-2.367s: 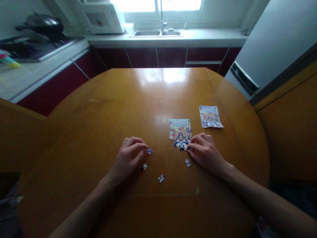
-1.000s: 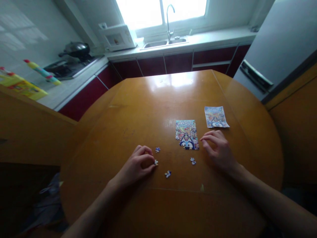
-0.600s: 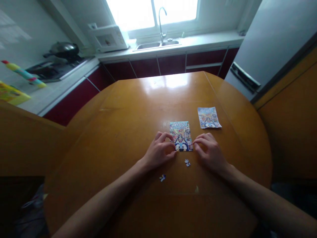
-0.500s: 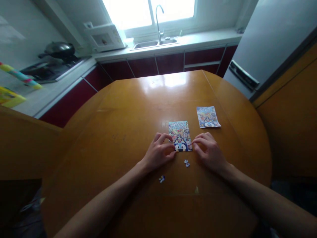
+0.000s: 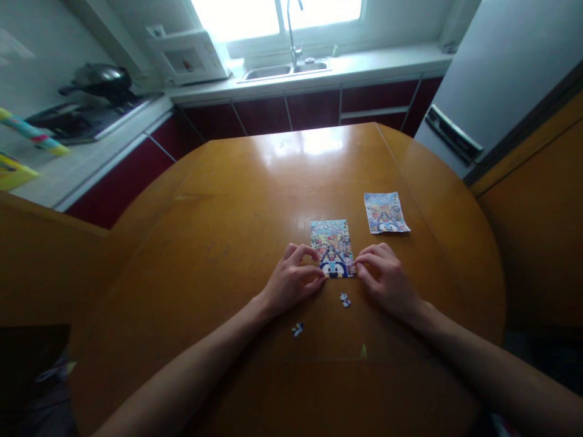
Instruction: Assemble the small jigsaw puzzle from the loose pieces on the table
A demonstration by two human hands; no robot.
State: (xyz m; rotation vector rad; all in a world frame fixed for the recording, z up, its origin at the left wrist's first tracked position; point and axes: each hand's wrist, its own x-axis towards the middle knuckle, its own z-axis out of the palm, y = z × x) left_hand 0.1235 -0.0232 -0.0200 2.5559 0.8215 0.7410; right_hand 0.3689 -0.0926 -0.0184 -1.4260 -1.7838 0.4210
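A small, colourful jigsaw puzzle (image 5: 332, 244) lies flat on the round wooden table (image 5: 237, 212). My left hand (image 5: 291, 280) rests at its lower left corner, fingers curled and pinched against the edge, with whatever is under the fingertips hidden. Curled the same way, my right hand (image 5: 387, 280) has its fingertips pressed on the puzzle's lower right edge. Two loose pieces lie near me: one (image 5: 345, 300) between my hands and another (image 5: 297, 329) closer to the table's front.
A printed reference picture (image 5: 386, 212) lies to the right of the puzzle. Behind the table runs a counter with a sink (image 5: 285, 70), a microwave (image 5: 186, 57) and a stove with a pan (image 5: 98, 82). A fridge (image 5: 492, 79) stands at the right.
My left hand pinched a loose piece at the left and carried it to the puzzle's lower left corner. My right hand shifted slightly to the puzzle's right edge.
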